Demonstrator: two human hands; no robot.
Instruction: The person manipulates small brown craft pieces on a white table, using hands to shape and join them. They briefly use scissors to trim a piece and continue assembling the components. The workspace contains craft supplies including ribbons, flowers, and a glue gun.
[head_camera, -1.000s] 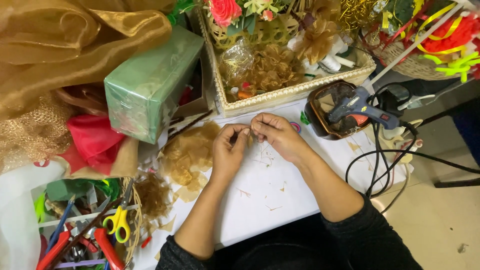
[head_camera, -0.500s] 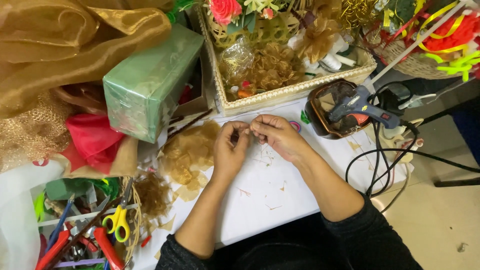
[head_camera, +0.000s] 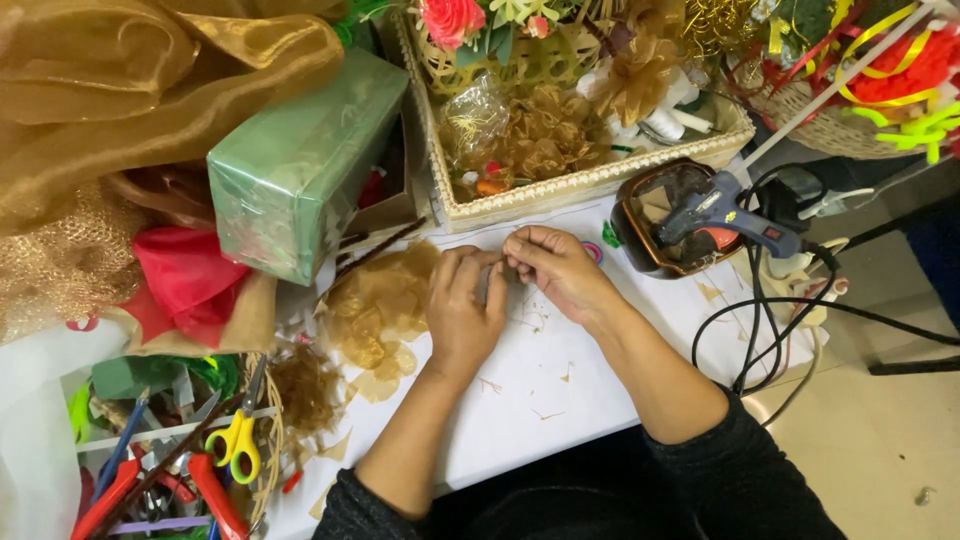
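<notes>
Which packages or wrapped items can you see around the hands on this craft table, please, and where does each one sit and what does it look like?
Green block: left of the woven tray, behind the left hand; rectangular, wrapped in clear shiny film.
Clear plastic bag: inside the woven tray, near its front left; crinkled, transparent, with pale bits inside.
White plastic bag: at the table's left edge; soft and translucent.
No labels, signs or screens are visible.

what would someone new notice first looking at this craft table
Probably the two hands meeting at the middle of the white table: the left hand and right hand pinch something small between their fingertips, too hidden to identify. Left of them lies a pile of gold mesh pieces, with a green wrapped block behind it. A blue glue gun rests on a dark holder to the right.
</notes>
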